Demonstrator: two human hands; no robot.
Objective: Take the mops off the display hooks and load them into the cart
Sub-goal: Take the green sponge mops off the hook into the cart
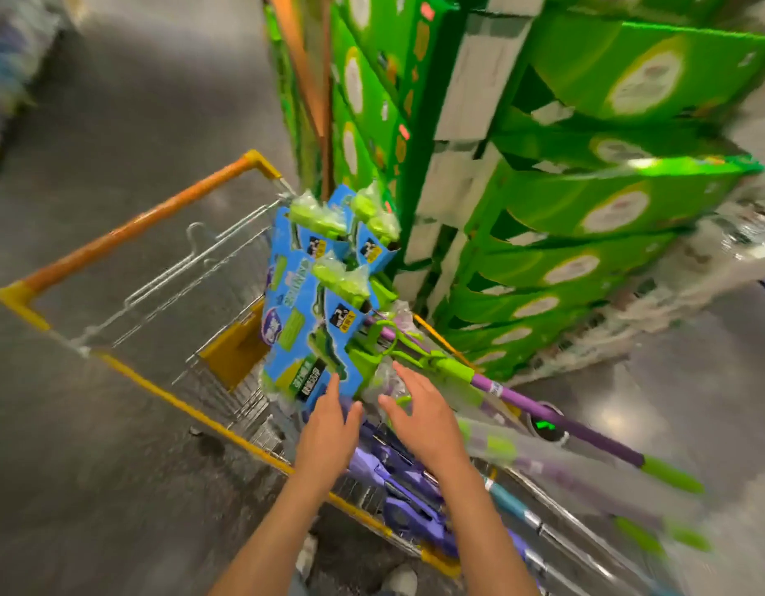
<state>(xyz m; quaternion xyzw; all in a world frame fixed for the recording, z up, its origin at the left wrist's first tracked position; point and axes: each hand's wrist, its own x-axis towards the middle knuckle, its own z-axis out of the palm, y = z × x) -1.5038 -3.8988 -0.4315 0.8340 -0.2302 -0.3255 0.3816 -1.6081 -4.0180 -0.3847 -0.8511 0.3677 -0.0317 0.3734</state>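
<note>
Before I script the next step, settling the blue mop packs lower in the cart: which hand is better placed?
Probably the left hand: its straight fingers already reach the blue mop packs, while the right hand sits over the purple handles.

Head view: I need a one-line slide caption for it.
Both open hands, left hand and right hand, reach over boxed mops loaded in a yellow-rimmed shopping cart beside stacked green cartons.

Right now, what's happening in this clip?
A person stands over a wire shopping cart beside a stack of green boxes. Several packaged mops already lie in the cart, their purple handles sticking out over its side. Both hands are open above the load: the left hand touches a blue mop package, and the right hand hovers beside it.
</note>
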